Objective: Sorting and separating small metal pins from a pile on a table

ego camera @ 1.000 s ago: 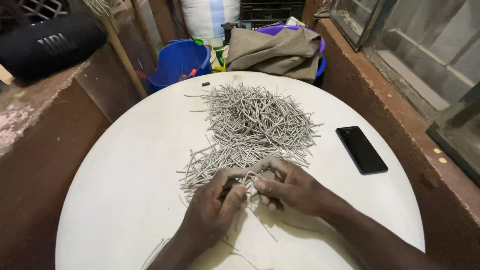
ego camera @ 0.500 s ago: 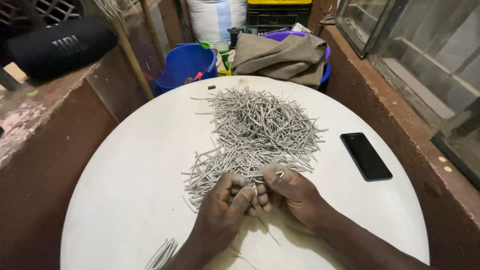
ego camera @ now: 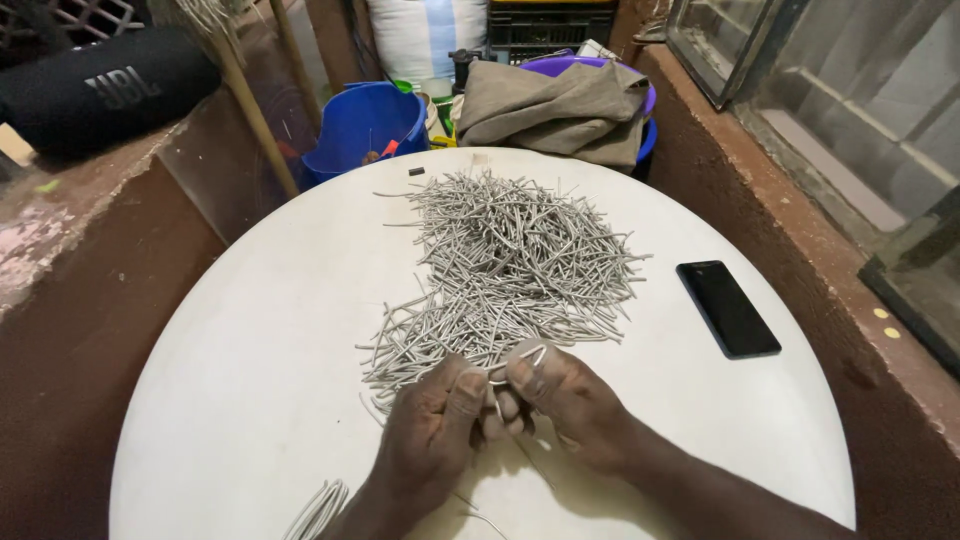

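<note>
the short grey wire piece (ego camera: pixel 497 381) sits pinched between your two hands at the near edge of the round white table (ego camera: pixel 250 330), just in front of the big heap of wire pieces (ego camera: pixel 505 265). your left hand (ego camera: pixel 430 430) is curled tight, thumb pressed down on one end of it; your right hand (ego camera: pixel 565 400) is closed on the other end, fingertips meeting the left ones. both hands are narrow and gripping the same piece, with nothing else in them that i can see

to work it well, keep the pinch close to the middle so the wire bends where you mean it to, and keep your wrists resting on the table for steadiness. draw from the near fringe of the heap so it doesn't scatter

at the near left a small bundle of wires (ego camera: pixel 318 510) lies apart. a black phone (ego camera: pixel 727 308) rests flat on the right side of the table, well away from the heap. beyond the far edge stand a blue bucket (ego camera: pixel 365 125) and a folded brown cloth (ego camera: pixel 555 105)
</note>
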